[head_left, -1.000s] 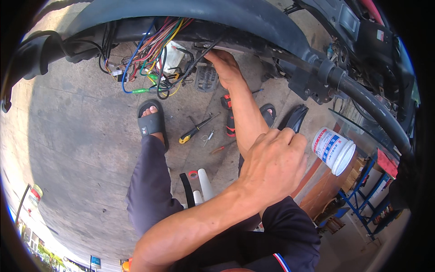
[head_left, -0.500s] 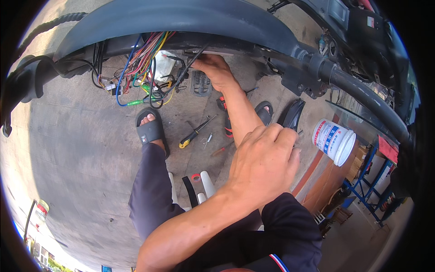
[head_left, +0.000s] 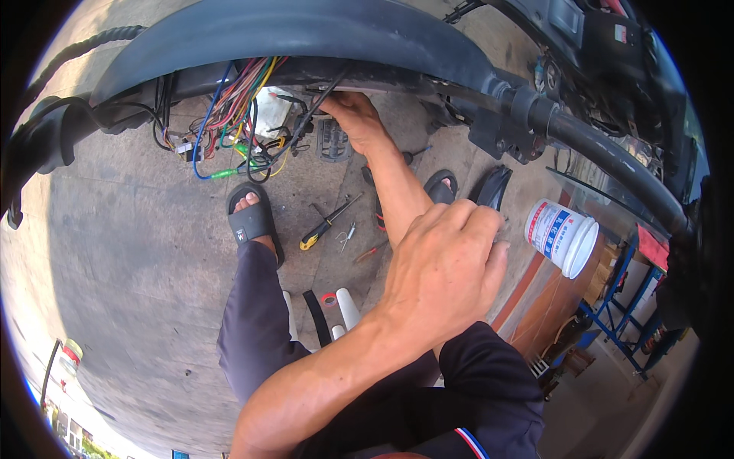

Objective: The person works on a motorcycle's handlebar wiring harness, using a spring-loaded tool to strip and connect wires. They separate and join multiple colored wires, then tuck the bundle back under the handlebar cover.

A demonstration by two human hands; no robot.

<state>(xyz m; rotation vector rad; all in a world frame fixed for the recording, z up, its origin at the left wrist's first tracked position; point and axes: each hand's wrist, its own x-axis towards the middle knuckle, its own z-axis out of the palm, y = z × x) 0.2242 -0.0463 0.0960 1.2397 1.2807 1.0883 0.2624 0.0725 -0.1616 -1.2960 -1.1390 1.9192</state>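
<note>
My left hand (head_left: 443, 268) is raised close in front, its forearm crossing from the lower left over my right arm. The fingers are curled closed; whatever is in them is hidden by the back of the hand. Farther off, my right hand (head_left: 353, 118) reaches in under a dark vehicle frame tube (head_left: 382, 80), beside a black cable, with its fingers hidden behind the tube. Left of it hangs a bundle of coloured wires (head_left: 243, 96) with green connectors (head_left: 224, 174). A black ridged pedal (head_left: 333, 142) lies just below the right hand.
A curved blue-grey panel (head_left: 290, 32) spans the top. On the ground lie a yellow-black screwdriver (head_left: 317, 234), a small metal piece (head_left: 349, 233) and a red-black tool partly behind my right forearm. A white bucket (head_left: 562, 237) and a blue metal stand (head_left: 623, 306) are at right.
The view has shifted slightly. Both hands keep nearly the same places, the right still under the tube and the left still closed in front.
</note>
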